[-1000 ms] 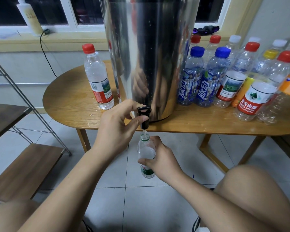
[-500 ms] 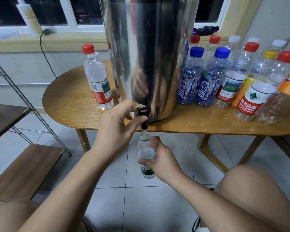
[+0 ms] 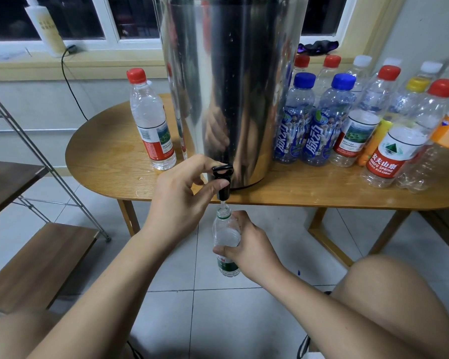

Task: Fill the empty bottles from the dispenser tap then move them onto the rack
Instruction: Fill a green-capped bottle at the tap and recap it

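A tall steel dispenser [image 3: 231, 86] stands on the wooden table [image 3: 309, 193], its black tap [image 3: 223, 178] hanging over the front edge. My left hand [image 3: 182, 200] pinches the tap lever between thumb and fingers. Right under the spout, my right hand [image 3: 249, 247] grips a small uncapped bottle with a green label [image 3: 224, 237]; a thin stream of water runs into its neck. A filled red-capped bottle [image 3: 151, 120] stands left of the dispenser. Several empty capped bottles [image 3: 360, 120] crowd the table's right side.
A metal-framed rack with wooden shelves [image 3: 36, 260] stands on the tiled floor at the left. My bare knee [image 3: 389, 301] is at the lower right. A white bottle [image 3: 46, 27] and a black cable [image 3: 70, 73] are on the window sill behind.
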Tool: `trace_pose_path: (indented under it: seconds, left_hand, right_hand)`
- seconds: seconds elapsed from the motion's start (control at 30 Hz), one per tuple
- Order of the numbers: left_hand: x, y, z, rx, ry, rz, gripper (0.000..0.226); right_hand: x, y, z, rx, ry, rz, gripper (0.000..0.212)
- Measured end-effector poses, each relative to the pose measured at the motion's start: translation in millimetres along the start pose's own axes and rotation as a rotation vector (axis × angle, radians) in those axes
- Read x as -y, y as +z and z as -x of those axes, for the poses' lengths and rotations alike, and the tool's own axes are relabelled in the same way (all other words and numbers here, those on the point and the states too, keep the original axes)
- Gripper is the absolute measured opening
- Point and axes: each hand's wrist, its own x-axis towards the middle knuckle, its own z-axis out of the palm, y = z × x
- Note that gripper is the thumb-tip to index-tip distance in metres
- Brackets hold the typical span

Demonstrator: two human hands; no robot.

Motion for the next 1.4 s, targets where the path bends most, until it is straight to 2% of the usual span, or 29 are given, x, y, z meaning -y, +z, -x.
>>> trace_pose_path:
  seconds: [0.6,0.77,0.97,1.2,1.33,1.4]
  left_hand:
    - [-0.8,0.5,0.1,-0.008,0.007,0.007,0.017]
    - [-3.1,0.0,-0.1,-0.012,0.020,0.005,0.028]
    - [-0.7,0.8,0.1,-0.009,0.016,0.003,0.015]
    - [-1.0,0.8,0.6,-0.009,0.015,0.007,0.015]
    - [-1.7,-0.3,0.2,-0.005,0.017,0.009,0.025]
    - [-1.1,0.0,0.3,-0.007,0.014,0.007,0.021]
  right_hand:
    - [-0.9,1.9,-0.3,0.000,-0.011,0.005,0.074]
    - [-2.0,2.4,-0.8,0.001,-0.008,0.006,0.074]
    - [-2.7,2.9,-0.9,0.000,-0.014,0.006,0.075]
    - [-2.6,2.5,-1.0,-0.001,-0.013,0.008,0.075]
    - [-2.0,2.8,-1.3,-0.004,-0.005,0.010,0.073]
    - [-1.6,2.5,-1.5,-0.003,-0.002,0.006,0.072]
